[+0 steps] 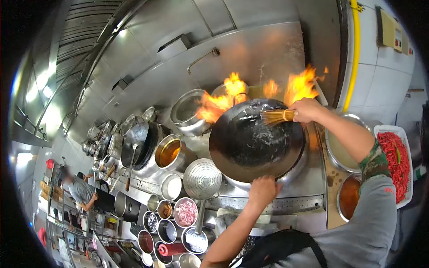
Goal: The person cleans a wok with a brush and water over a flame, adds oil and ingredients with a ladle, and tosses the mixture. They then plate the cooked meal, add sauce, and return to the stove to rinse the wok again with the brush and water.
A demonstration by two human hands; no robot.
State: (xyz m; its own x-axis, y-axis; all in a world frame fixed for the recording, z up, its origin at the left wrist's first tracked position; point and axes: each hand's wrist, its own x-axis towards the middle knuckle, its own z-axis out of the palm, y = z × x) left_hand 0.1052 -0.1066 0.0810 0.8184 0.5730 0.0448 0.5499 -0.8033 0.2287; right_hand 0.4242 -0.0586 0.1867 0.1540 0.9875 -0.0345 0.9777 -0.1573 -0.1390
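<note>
A large black wok (pixel 243 154) sits tilted over a burner, its inside wet and shiny. My right hand (pixel 306 110) is closed around the handle end of a bamboo wok brush (pixel 275 116), whose bristles reach over the wok's upper right inside. At the near rim, my left hand (pixel 263 191) has its fingers closed on the wok's edge; the exact grip there is partly hidden. Flames (pixel 299 85) rise behind the wok's far rim. Just left of the wok lies a perforated metal strainer ladle (pixel 202 178), resting over several bowls.
A pot of orange-brown liquid (pixel 169 152) stands left of the wok. Bowls hold sliced onion (pixel 186 212) and seasonings. On the right are a white basket of red chillies (pixel 393 156) and a pan of reddish sauce (pixel 349 196). Another person (pixel 80 190) stands far left.
</note>
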